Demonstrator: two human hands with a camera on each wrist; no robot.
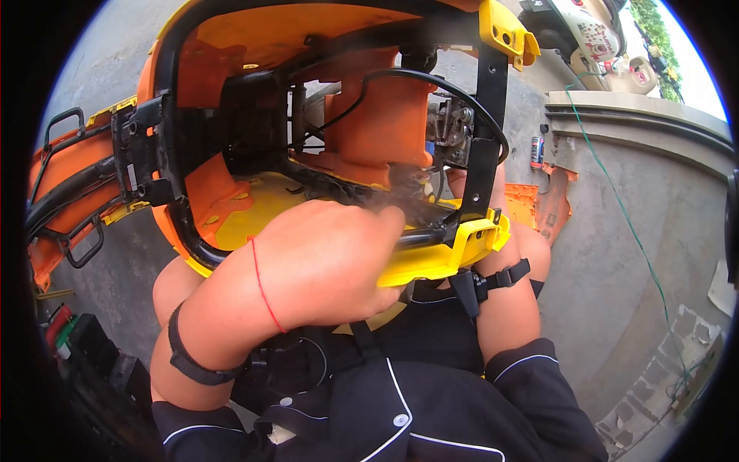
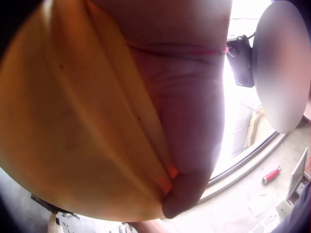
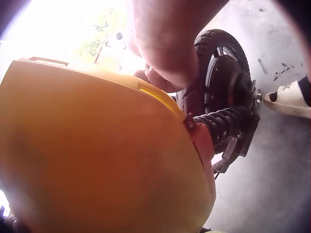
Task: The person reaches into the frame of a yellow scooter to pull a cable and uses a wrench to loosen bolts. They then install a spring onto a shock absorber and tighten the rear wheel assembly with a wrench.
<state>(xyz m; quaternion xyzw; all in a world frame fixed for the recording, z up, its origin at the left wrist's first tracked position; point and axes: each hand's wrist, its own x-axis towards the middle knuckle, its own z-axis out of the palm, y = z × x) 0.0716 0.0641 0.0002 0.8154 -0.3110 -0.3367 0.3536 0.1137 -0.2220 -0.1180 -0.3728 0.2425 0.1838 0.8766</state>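
Left hand (image 1: 339, 250) grips a yellow curved plastic panel (image 1: 423, 264); right hand's (image 3: 167, 46) hold, I can't tell — beyond it, a red-and-blue cylindrical can (image 1: 536, 152), label unreadable.

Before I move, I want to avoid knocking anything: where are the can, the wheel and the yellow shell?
Can (image 1: 537, 153): head view, on its side.
Wheel (image 3: 224, 81): right wrist view, on its dark hub.
Yellow shell (image 3: 104, 145): right wrist view, on its broad outer face.

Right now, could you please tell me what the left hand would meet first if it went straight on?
Probably the dark wiring just ahead of the left hand, though depth is unclear.
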